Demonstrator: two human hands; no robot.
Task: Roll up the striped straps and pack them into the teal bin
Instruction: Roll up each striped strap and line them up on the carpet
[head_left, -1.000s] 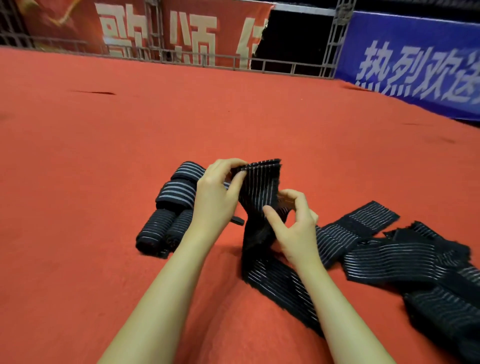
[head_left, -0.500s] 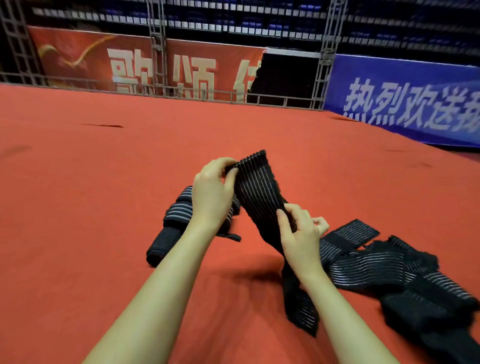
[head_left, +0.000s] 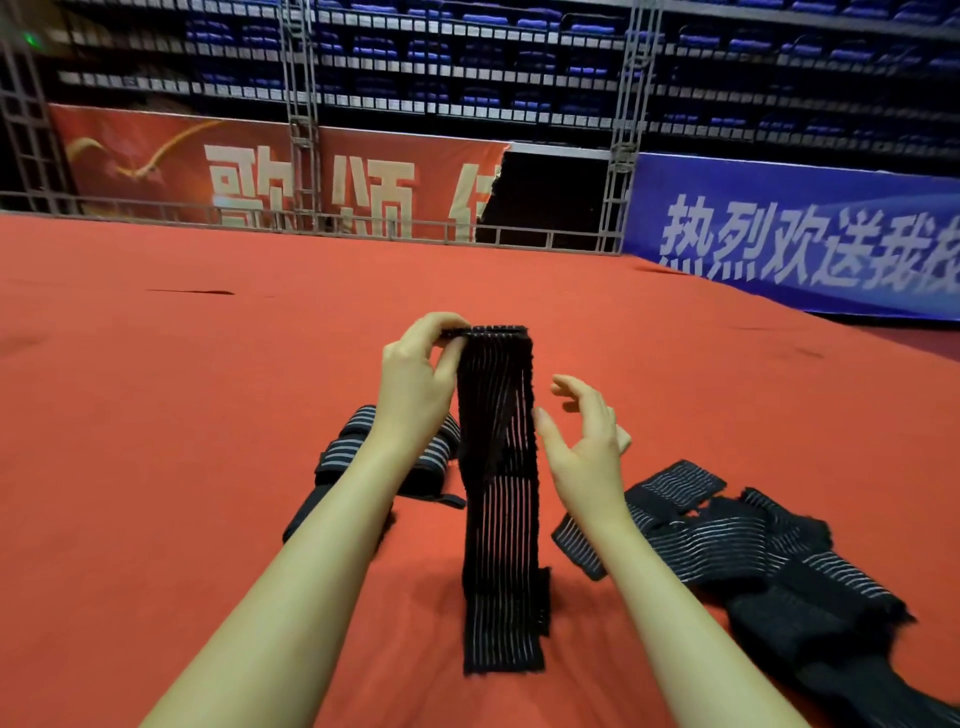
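A black strap with thin grey stripes (head_left: 498, 493) hangs upright in front of me, its lower end lying on the red carpet. My left hand (head_left: 415, 384) pinches its top left corner between thumb and fingers. My right hand (head_left: 584, 441) hovers just right of the strap with fingers spread, apart from it. Several rolled straps (head_left: 358, 457) lie behind my left forearm. A heap of loose striped straps (head_left: 727, 545) sprawls at the right. No teal bin is in view.
Red carpet (head_left: 182, 415) covers the floor all around. A metal railing (head_left: 311, 223) with red and blue banners (head_left: 779, 239) closes off the far edge, with rows of seats behind it.
The strap has been lifted and now hangs straight down. My right hand has let go of it and opened beside it. My left hand keeps its pinch on the top end.
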